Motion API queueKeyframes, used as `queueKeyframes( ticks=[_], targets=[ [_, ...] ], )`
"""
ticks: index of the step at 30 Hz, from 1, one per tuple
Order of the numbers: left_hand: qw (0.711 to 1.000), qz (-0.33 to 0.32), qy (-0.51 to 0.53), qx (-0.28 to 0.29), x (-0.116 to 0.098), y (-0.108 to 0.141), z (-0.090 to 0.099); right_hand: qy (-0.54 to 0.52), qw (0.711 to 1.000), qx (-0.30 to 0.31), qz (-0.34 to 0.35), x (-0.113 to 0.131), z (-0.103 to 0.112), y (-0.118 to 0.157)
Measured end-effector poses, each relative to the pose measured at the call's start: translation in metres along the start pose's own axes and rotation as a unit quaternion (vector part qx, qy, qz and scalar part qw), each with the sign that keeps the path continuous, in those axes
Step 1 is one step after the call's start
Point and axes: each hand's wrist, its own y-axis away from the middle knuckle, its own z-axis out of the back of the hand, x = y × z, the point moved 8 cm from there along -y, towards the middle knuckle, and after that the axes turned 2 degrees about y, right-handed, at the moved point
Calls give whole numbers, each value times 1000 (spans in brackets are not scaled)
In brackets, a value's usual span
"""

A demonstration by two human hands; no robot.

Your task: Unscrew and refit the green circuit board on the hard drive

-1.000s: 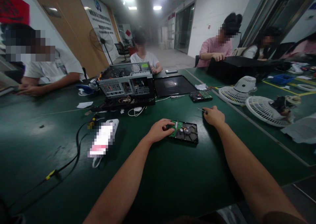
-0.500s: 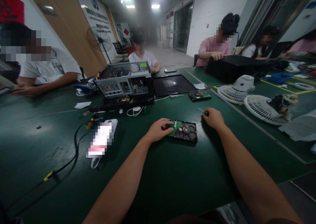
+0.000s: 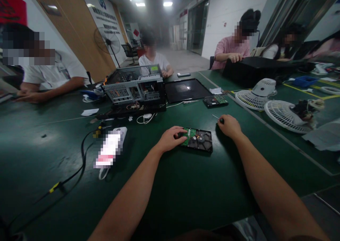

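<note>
A hard drive lies on the green tabletop in front of me, its green circuit board facing up. My left hand grips its left end, thumb on the near side and fingers over the far side. To the right of the drive, my right hand is closed around a small screwdriver. Its thin metal shaft points left and away from me, clear of the drive. The palm hides most of the screwdriver's handle.
An opened computer case stands beyond my left hand, beside a black panel. A second hard drive lies farther back. White fan parts are on the right; a phone and black cable on the left. Several people sit around.
Both hands keep their holds on the hard drive and the screwdriver, with almost no movement. The view has shifted very slightly.
</note>
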Motion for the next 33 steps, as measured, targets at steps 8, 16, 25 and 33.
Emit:
queueKeyframes(
  ticks=[8, 16, 25, 33],
  targets=[
    [1000, 9, 9, 0, 0, 1, 1, -126, 988, -38, 76, 56, 32, 18],
    [1000, 3, -1, -6, -2, 1, 2, -213, 950, 34, 227, 133, 35, 52],
    [1000, -2, 4, -4, -3, 1, 2, -205, 941, 57, 262, 140, 30, 55],
    [1000, -3, -3, 2, -4, 1, 2, -190, 934, 55, 296, 144, 31, 57]
  ],
)
